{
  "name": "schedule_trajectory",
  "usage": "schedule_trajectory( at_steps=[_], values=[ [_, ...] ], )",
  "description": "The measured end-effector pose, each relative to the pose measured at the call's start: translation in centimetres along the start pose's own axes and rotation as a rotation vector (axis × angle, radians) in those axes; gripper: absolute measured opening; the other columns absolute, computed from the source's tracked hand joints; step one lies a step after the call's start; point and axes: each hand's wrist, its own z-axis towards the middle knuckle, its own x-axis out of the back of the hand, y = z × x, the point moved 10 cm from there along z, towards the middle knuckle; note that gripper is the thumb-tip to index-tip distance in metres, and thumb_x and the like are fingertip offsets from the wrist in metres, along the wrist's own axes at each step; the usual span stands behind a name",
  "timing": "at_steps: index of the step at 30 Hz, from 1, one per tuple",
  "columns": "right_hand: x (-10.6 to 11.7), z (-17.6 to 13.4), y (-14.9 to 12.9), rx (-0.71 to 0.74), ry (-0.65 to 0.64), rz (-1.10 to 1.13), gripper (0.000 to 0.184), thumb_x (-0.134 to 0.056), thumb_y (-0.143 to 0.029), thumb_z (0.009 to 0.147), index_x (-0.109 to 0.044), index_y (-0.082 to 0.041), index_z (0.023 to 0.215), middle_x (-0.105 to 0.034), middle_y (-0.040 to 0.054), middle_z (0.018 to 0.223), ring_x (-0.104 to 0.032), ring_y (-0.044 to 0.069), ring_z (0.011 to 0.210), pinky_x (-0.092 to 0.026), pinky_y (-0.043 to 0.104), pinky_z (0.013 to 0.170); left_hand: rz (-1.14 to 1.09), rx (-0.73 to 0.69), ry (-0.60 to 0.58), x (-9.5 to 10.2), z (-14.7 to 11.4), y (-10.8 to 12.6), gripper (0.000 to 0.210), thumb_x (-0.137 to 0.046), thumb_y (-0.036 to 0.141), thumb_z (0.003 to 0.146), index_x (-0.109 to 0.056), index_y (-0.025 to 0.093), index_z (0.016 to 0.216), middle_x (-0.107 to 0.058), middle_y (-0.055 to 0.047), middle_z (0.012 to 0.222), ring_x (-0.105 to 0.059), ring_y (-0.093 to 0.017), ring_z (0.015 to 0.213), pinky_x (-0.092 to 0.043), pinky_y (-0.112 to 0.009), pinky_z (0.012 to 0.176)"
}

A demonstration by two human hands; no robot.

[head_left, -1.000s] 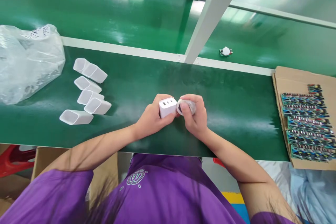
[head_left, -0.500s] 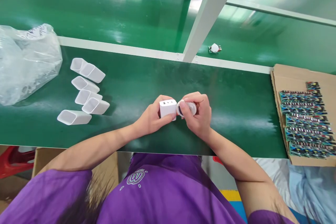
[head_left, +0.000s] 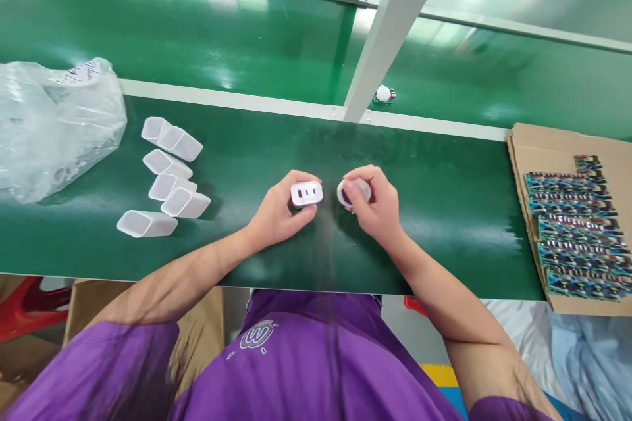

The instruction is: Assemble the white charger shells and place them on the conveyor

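Note:
A white USB charger (head_left: 307, 194) is gripped between the thumb and fingers of my left hand (head_left: 279, 210), its face with three port slots tilted up towards me. My right hand (head_left: 375, 207) is closed round a small whitish round piece (head_left: 363, 188) with a dark spot; the fingers cover much of it, so its kind is unclear. A gap of green bench lies between the two held things. Left of my hands, several white open-ended charger shells (head_left: 186, 202) lie on the green bench (head_left: 276, 145).
A clear plastic bag (head_left: 64, 125) lies at the far left. On the right, a cardboard sheet (head_left: 548, 145) bears rows of circuit boards (head_left: 577, 237). A white post (head_left: 390, 33) rises behind my hands, near one small board with a white top (head_left: 384, 94).
My hands have moved apart, and the round piece no longer meets the charger. My left hand has tipped the charger so its port face turns more towards me.

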Motion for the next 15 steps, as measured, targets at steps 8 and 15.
schedule_trajectory(
  at_steps=[8, 15],
  values=[
    [1.7, 1.4, 7.0, -0.196, -0.03, -0.287, 0.012, -0.051, -0.027, 0.089, -0.062, -0.022, 0.088, -0.067, 0.004, 0.088, -0.063, 0.02, 0.081, -0.05, 0.035, 0.076, -0.498, 0.201, 0.041, 0.2, 0.5, -1.9, 0.033, -0.066, 0.034, 0.077, -0.043, 0.02, 0.096, -0.063, 0.001, 0.078, -0.067, -0.015, 0.067, -0.058, -0.027, 0.053],
    [2.1, 1.2, 2.9, 0.059, 0.075, -0.482, 0.013, -0.052, -0.024, 0.09, -0.064, -0.021, 0.089, -0.066, 0.0084, 0.098, -0.059, 0.025, 0.093, -0.049, 0.044, 0.083, -0.439, 0.147, 0.056, 0.6, 0.6, -1.6, 0.034, -0.067, 0.04, 0.077, -0.043, 0.021, 0.092, -0.063, 0.002, 0.073, -0.064, -0.013, 0.062, -0.055, -0.026, 0.056]
  ],
)
